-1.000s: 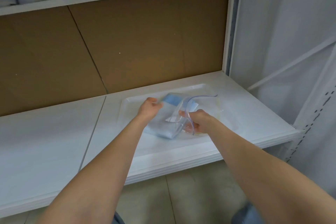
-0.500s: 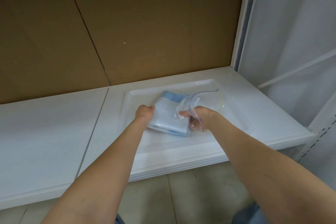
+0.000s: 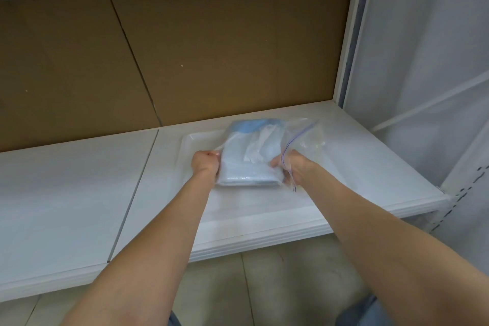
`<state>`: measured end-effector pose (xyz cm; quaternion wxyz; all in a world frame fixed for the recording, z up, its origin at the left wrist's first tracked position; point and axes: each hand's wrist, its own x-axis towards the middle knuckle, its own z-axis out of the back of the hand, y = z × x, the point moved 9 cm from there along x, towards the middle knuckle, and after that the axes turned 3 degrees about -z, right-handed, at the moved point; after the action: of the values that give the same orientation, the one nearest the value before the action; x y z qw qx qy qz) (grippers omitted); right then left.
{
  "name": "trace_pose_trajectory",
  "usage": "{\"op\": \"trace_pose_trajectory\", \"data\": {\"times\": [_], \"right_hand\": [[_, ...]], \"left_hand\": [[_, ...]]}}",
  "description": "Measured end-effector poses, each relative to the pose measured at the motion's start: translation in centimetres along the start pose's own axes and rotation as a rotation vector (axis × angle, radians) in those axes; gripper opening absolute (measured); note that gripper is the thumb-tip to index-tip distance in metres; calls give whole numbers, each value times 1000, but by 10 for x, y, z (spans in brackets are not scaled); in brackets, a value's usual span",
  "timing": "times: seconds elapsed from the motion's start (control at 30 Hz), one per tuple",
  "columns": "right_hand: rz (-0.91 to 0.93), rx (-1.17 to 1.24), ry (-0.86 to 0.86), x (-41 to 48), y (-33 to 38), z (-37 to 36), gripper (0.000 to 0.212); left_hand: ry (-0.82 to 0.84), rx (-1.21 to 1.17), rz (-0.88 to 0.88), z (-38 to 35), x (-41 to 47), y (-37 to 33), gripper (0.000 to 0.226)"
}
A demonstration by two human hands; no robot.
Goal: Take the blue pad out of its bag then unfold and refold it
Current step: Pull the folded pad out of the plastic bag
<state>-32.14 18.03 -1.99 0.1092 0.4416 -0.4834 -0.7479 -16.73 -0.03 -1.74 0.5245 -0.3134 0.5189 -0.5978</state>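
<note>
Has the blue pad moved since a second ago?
Yes. The pad, gripped by the left hand while the right hand holds the bag, has risen: its blue edge now crosses the tray's back rim instead of lying inside it.

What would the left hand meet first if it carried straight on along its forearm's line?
The left hand grips the folded blue pad, so it would press into that first. Beyond it likely comes the brown back panel, though depth is unclear.
</note>
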Motion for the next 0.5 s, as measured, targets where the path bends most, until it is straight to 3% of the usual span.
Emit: {"op": "trace_pose_trajectory", "data": {"times": [0.17, 0.23, 0.3, 0.37, 0.43, 0.5], "right_hand": [[143, 60, -151, 5, 18, 24, 21], [167, 67, -196, 4, 22, 33, 28], [160, 53, -240, 0, 23, 43, 15], [155, 59, -276, -1, 25, 53, 25], [155, 68, -299, -4, 26, 60, 28], [143, 60, -302, -8, 25, 65, 22]], "left_hand": [[-46, -143, 91, 11, 5, 0, 18], [-48, -146, 84, 15, 8, -5, 29], [66, -88, 100, 9, 3, -11, 42], [236, 56, 105, -1, -7, -17, 47], [297, 94, 76, -5, -14, -23, 34], [195, -19, 51, 3, -11, -31, 20]]}}
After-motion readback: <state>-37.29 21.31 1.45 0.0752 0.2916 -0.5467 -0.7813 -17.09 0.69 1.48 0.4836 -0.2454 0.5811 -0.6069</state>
